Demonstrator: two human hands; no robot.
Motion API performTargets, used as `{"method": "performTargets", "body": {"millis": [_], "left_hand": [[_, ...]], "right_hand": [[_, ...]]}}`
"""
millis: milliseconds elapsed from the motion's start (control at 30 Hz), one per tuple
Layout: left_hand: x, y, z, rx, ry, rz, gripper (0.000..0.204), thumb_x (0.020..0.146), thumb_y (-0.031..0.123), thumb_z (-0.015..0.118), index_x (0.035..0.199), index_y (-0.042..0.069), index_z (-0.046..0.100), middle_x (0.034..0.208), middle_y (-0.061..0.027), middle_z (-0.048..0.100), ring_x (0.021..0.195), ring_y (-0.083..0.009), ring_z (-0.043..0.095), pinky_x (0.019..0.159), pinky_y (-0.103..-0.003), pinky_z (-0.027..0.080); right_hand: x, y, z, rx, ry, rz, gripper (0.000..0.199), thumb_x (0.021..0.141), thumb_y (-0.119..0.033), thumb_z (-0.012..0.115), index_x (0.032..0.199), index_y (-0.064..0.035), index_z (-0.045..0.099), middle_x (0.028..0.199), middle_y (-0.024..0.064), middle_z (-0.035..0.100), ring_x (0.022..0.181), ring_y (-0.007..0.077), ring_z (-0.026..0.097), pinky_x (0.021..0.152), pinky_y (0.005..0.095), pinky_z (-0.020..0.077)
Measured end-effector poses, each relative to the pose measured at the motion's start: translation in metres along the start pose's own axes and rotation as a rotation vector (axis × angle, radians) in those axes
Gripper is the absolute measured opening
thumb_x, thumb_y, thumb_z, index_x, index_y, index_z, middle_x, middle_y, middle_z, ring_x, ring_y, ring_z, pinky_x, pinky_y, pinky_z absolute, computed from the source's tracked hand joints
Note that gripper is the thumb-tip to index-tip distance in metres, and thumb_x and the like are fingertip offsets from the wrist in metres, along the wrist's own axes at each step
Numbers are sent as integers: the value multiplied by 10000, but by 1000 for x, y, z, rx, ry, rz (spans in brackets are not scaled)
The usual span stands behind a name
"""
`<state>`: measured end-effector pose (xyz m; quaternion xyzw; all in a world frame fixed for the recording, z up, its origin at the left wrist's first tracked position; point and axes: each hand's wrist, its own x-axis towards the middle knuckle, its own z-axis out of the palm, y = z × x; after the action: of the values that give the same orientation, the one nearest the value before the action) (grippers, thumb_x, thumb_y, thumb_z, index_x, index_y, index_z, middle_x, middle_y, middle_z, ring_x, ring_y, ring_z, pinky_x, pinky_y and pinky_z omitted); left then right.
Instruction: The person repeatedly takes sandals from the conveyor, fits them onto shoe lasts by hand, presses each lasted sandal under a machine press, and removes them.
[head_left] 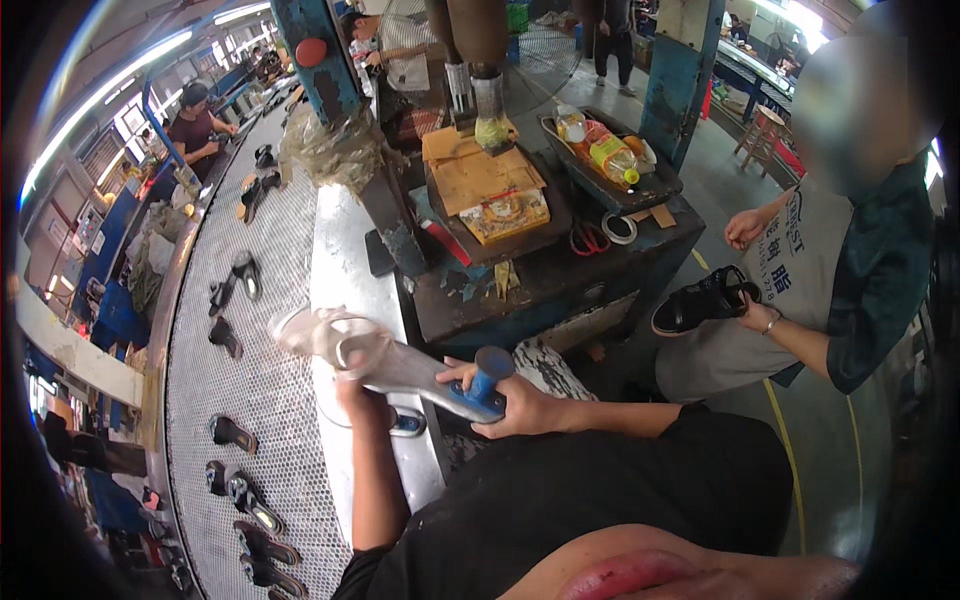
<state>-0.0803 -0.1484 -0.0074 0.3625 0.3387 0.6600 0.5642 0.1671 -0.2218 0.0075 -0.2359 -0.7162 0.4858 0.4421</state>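
Note:
I hold a pale beige sandal at a slant over the bench's metal edge; its strapped end is smeared by motion. My left hand is closed around the strapped part from below. My right hand grips the other end, where a blue piece with an upright cylinder, like part of a shoe last, sticks out. Under my left forearm's side, a sandal with a blue insole lies on the metal strip, partly hidden. At the right, another person's hand holds a black shoe.
Dark sandals lie along the mesh conveyor at left. Beyond my hands stands a machine table with cardboard, a tray of bottles, scissors and tape. A co-worker stands close at right.

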Motion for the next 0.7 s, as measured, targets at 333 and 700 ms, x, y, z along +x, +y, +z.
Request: {"method": "performTargets", "body": {"millis": [333, 700], "left_hand": [[-54, -63, 135, 948, -476, 224, 695, 856, 229, 710, 1438, 86, 358, 1355, -167, 413, 1293, -286, 390, 1112, -372, 269], [-60, -185, 79, 646, -774, -306, 506, 854, 198, 705, 1324, 86, 553, 1101, -132, 602, 1012, -230, 590, 908, -322, 461]], "right_hand": [[-29, 11, -89, -401, 525, -39, 690, 669, -157, 828, 1264, 9, 520, 1210, 143, 591, 1172, 260, 544, 1027, 373, 396], [107, 102, -298, -1167, 809, 116, 732, 670, -255, 827, 1221, 38, 444, 1183, 271, 517, 1094, 431, 532, 899, 476, 450]]}}
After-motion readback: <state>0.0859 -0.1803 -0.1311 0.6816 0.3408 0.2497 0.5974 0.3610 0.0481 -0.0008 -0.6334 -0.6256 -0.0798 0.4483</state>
